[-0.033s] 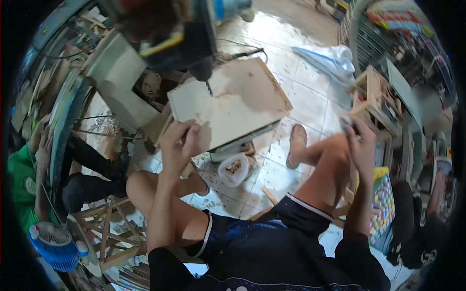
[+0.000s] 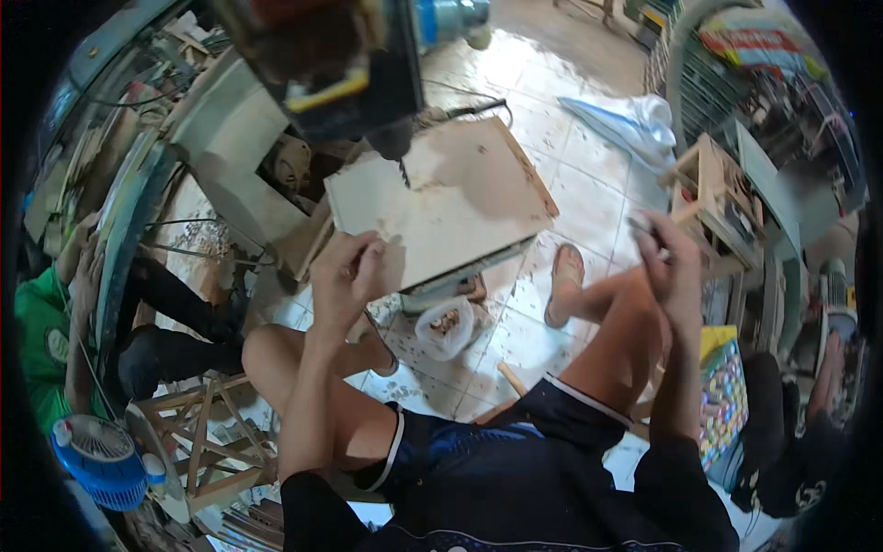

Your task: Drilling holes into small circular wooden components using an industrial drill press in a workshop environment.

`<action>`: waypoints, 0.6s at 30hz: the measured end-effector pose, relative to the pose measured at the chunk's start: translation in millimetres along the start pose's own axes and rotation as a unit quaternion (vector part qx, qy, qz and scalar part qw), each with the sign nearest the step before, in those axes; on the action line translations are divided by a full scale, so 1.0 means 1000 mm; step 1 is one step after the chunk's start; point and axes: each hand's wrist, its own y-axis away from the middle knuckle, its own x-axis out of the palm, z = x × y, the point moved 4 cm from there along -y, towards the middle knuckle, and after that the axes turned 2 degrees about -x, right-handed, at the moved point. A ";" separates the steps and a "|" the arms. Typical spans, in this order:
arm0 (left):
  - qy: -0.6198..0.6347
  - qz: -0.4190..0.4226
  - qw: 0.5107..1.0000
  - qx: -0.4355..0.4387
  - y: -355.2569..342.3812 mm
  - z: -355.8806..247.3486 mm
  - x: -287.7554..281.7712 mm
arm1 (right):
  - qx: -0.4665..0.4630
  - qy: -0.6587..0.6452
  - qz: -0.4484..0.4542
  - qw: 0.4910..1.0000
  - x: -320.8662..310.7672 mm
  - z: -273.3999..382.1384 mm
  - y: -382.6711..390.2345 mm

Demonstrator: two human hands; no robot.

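Observation:
In front of me a drill press with a black and yellow head (image 2: 349, 83) points its bit (image 2: 405, 175) down over a pale wooden board-topped table (image 2: 451, 221). My left hand (image 2: 345, 281) is near the table's front left corner, with thumb and fingers pinched together; whatever they hold, if anything, is hidden. Over my right knee my right hand (image 2: 671, 262) is closed, fingers curled round a small greyish thing that I cannot make out. Below the table's front edge a white plastic tub (image 2: 444, 329) holds several small brown pieces.
A wooden stool (image 2: 704, 198) stands at the right. On the left are a blue fan (image 2: 101, 465) and a person in a green shirt (image 2: 41, 350). Another person's arm (image 2: 826, 373) shows at far right. A white sack (image 2: 635, 124) lies on the tiled floor (image 2: 589, 184).
My right hand has moved a little to the left, toward the table. My left hand stays beside the table corner. The whole view has shifted slightly.

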 end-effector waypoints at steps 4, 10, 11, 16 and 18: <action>-0.043 -0.005 0.999 0.027 -0.010 0.002 0.002 | -0.079 -0.111 0.066 0.988 0.076 0.075 -0.080; -0.058 0.015 0.997 0.038 -0.008 -0.002 -0.001 | -0.090 -0.145 0.158 0.973 0.147 0.096 -0.096; -0.060 0.028 0.997 0.026 -0.007 -0.003 0.000 | -0.071 -0.145 0.174 0.971 0.154 0.091 -0.092; -0.075 0.044 0.995 0.041 -0.008 -0.010 0.008 | -0.097 -0.120 0.155 0.976 0.175 0.082 -0.074; -0.081 0.053 0.994 0.052 -0.009 -0.012 0.015 | -0.142 -0.081 0.127 0.978 0.185 0.090 -0.070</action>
